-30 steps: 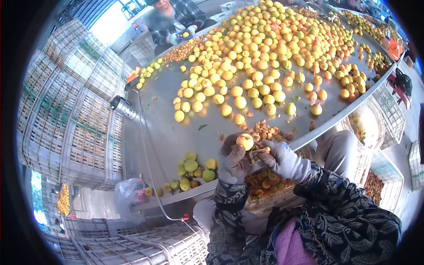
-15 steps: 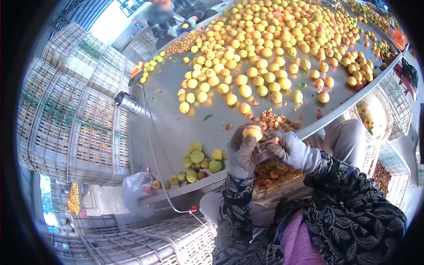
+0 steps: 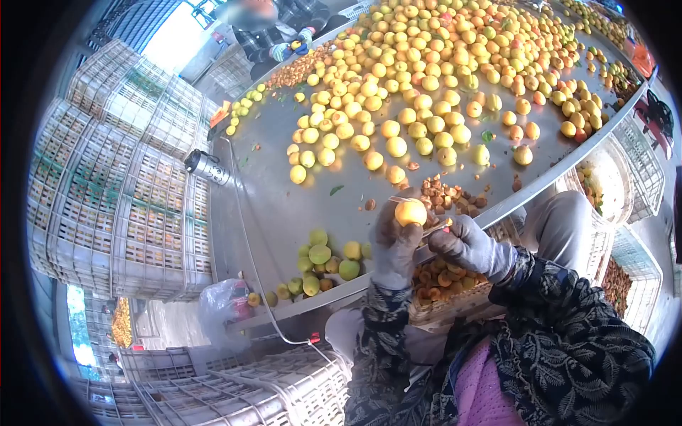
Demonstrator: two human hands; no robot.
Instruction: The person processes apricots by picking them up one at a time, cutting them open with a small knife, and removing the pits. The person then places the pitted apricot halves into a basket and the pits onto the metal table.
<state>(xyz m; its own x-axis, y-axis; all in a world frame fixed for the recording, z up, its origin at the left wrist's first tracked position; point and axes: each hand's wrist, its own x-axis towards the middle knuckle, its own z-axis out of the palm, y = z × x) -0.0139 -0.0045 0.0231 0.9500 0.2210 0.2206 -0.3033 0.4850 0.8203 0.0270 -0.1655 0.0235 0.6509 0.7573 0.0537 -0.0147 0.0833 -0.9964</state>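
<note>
My left hand, in a stained grey glove, holds a yellow-orange fruit between thumb and fingers above the table's near edge. My right hand, also gloved, is closed beside it on a small tool with an orange-red bit at its end. The tool's far end lies by the fruit and is partly hidden. Just beyond my hands sits a pile of small brown pits or pieces. Below them, a basket holds split orange fruit.
A large heap of yellow fruit covers the metal table's far part. Greenish fruit lies near its edge, beside a plastic bag. A flask, stacked crates and a co-worker's gloved hands are at left.
My left hand and the fruit have shifted slightly right, and the fruit appears turned. My right hand stays close by with the tool. The co-worker's hands have moved a little.
</note>
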